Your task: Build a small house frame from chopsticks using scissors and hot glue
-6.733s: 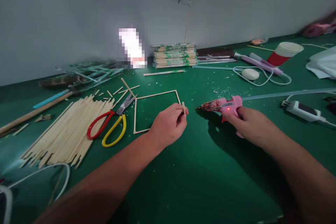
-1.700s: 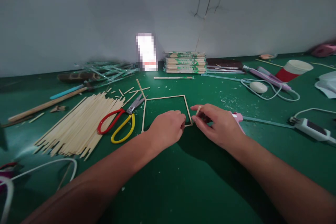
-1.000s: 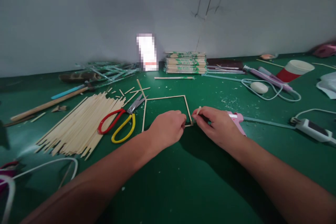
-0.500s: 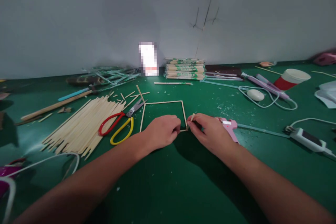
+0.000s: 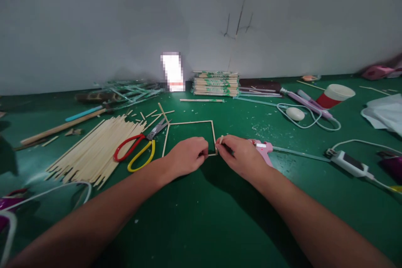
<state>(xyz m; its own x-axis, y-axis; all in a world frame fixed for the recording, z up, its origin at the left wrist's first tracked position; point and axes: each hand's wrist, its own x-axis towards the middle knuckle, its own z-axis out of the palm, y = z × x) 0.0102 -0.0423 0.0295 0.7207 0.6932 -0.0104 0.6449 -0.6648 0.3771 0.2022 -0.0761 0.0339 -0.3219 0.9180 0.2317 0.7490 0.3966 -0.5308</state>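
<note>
A square frame of thin wooden sticks (image 5: 190, 122) lies flat on the green mat. My left hand (image 5: 186, 161) rests curled on the frame's near side, fingers pressed onto the stick by the near right corner. My right hand (image 5: 241, 157) pinches a short wooden stick piece (image 5: 221, 139) and holds it upright at that same corner. The two hands almost touch. A pink glue gun (image 5: 263, 150) lies on the mat just behind my right hand, with nobody holding it.
Red and yellow scissors (image 5: 135, 153) and a pile of loose sticks (image 5: 94, 150) lie to the left. Packs of wrapped sticks (image 5: 215, 83) stand at the wall. A red cup (image 5: 333, 95), white cable with switch (image 5: 348, 162) and white cloth (image 5: 385, 111) are at the right.
My right hand put down the glue gun, took the short stick piece from my left hand and brought it to the frame's near right corner. My left hand now presses the frame.
</note>
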